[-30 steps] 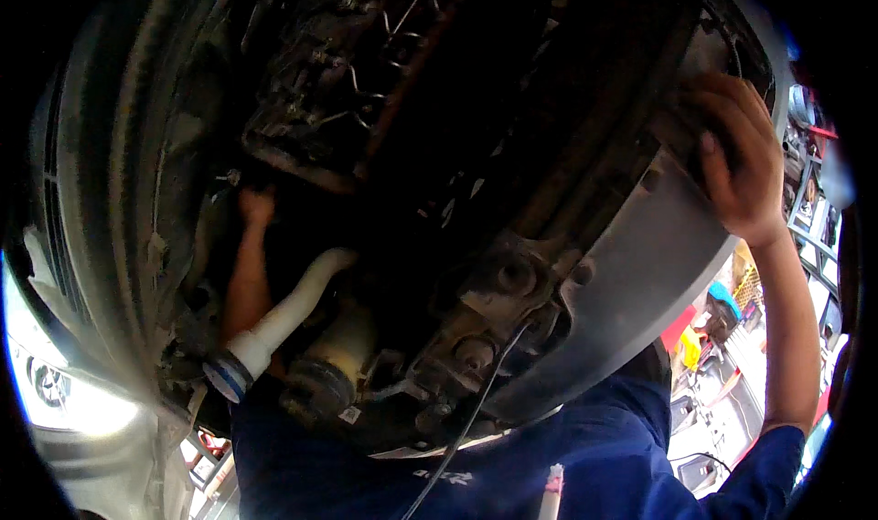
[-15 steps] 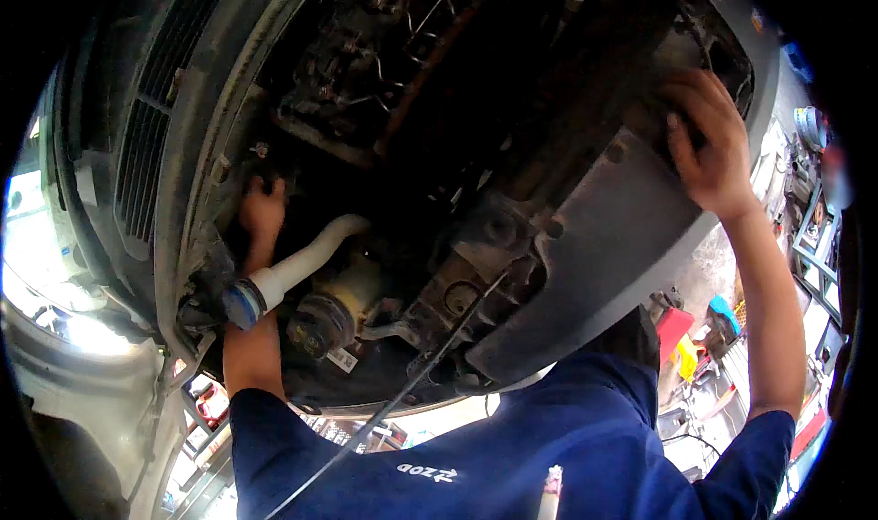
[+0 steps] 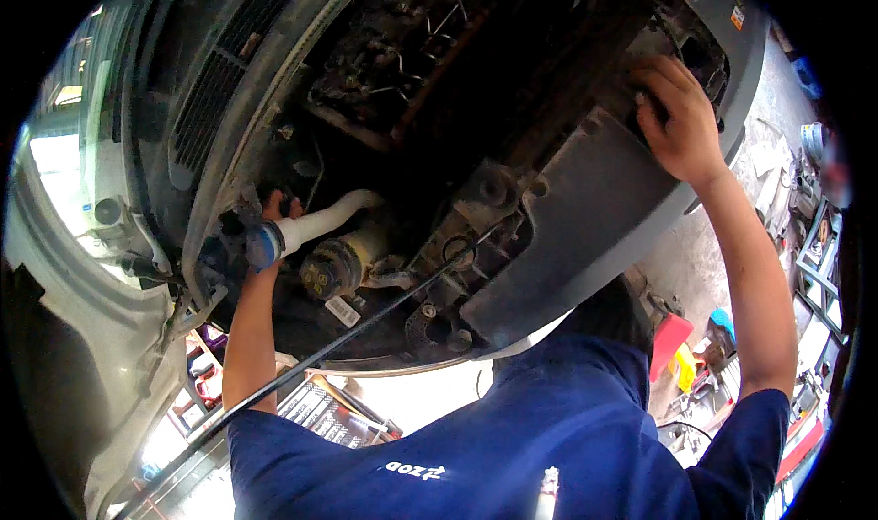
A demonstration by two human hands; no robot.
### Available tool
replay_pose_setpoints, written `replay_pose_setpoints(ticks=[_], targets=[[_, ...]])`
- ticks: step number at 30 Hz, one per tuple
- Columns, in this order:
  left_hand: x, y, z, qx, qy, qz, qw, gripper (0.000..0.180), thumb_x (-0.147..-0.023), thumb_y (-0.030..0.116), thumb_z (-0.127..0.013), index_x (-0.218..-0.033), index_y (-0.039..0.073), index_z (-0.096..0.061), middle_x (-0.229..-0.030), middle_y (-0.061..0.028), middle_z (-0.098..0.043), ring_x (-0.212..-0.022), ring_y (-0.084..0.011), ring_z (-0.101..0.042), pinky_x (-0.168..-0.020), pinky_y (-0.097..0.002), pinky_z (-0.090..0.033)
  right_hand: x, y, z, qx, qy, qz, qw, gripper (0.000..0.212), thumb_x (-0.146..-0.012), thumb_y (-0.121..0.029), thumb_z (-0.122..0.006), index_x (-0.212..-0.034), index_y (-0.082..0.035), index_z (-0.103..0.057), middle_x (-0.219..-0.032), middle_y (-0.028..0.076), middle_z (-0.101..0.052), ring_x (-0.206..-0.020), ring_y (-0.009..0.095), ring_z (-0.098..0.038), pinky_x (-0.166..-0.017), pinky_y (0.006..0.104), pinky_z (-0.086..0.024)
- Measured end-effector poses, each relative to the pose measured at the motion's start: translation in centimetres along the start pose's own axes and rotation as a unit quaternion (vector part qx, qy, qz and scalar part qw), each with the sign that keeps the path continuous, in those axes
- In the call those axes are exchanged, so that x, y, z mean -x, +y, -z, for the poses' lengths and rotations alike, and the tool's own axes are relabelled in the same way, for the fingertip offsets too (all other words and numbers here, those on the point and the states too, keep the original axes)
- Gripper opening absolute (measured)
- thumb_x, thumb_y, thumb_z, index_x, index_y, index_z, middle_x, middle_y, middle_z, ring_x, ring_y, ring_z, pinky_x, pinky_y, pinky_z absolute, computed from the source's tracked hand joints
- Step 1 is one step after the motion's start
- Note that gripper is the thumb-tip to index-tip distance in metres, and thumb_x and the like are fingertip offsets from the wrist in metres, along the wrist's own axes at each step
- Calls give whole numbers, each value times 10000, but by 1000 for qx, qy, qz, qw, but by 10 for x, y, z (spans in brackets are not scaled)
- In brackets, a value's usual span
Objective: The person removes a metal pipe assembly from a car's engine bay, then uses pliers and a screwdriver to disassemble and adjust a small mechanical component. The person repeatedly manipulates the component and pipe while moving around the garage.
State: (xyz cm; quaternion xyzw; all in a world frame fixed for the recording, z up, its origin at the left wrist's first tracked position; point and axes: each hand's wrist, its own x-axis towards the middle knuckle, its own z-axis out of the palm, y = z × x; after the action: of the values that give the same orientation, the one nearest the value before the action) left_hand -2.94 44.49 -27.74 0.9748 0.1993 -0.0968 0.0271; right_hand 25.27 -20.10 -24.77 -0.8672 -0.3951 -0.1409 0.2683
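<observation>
My left hand (image 3: 283, 203) is down in the engine bay, its fingers curled around something dark that I cannot make out. A white filler neck (image 3: 329, 220) with a blue cap (image 3: 265, 246) crosses in front of its wrist and hides part of it. Beside the neck sits a yellowed reservoir with a dark round cap (image 3: 320, 274). On the far side, my right hand (image 3: 675, 122) rests on the car's front edge, fingers bent but apart, thumb away from them. Below that hand spreads a smooth dark grey bumper panel (image 3: 585, 218).
A hood prop rod (image 3: 366, 322) slants from the front crossmember (image 3: 430, 326) to the lower left. Pipes and the dirty engine (image 3: 393, 53) fill the upper bay. A tool tray (image 3: 320, 412) lies beyond the car's edge. A red box (image 3: 670, 344) and clutter lie at right.
The whole view has shifted. My left hand has moved in closer behind the white filler neck, so less of it shows. My right hand stays on the front edge.
</observation>
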Motion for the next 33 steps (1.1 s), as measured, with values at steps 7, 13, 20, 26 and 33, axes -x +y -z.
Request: replay_pose_setpoints(ticks=[7, 13, 20, 26, 33], targets=[[43, -37, 4, -135, -49, -61, 988, 701, -880, 195, -828, -1514, 118, -539, -1482, -148, -613, -1355, -363, -582, -1158, -475, -463, 2, -5, 1, 5, 7, -5, 1000, 248, -892, -37, -665, -1136, -6, -696, -1218, 183, -663, -1158, 425, -610, -1001, 487, -514], [49, -30, -18, -33, -43, -85, 995, 673, -919, 226, -808, -1521, 110, -530, -1479, -162, -611, -1365, -393, -563, -1169, -463, -443, 3, -7, 3, 18, -4, -9, 1000, 264, -890, -37, -663, -1151, -13, -696, -1237, 178, -662, -1175, 417, -609, -1027, 479, -507], [57, 16, -6, 25, 3, -61, 998, 635, -912, 257, -843, -1470, 101, -582, -1465, -177, -619, -1364, -367, -577, -1125, -453, -465, 6, -8, 0, 42, 5, -14, 999, 294, -892, -43, -656, -1183, -12, -689, -1307, 196, -658, -1223, 439, -597, -1071, 485, -491], [93, 40, 59, 71, 84, -59, 992, 404, -926, 269, -755, -1265, 56, -697, -1135, -228, -757, -1058, -453, -716, -896, -509, -575, 10, 4, -7, 48, -7, -8, 999, 328, -911, -67, -645, -1229, -1, -689, -1336, 225, -653, -1270, 455, -584, -1110, 495, -476], [158, 53, 113, 46, 283, -6, 958, 251, -1015, 255, -633, -1015, 4, -624, -795, -240, -607, -795, -480, -623, -726, -533, -486, 12, 7, -5, 49, -12, -3, 999, 376, -910, -77, -637, -1272, 21, -673, -1373, 255, -631, -1286, 470, -572, -1120, 501, -472]])
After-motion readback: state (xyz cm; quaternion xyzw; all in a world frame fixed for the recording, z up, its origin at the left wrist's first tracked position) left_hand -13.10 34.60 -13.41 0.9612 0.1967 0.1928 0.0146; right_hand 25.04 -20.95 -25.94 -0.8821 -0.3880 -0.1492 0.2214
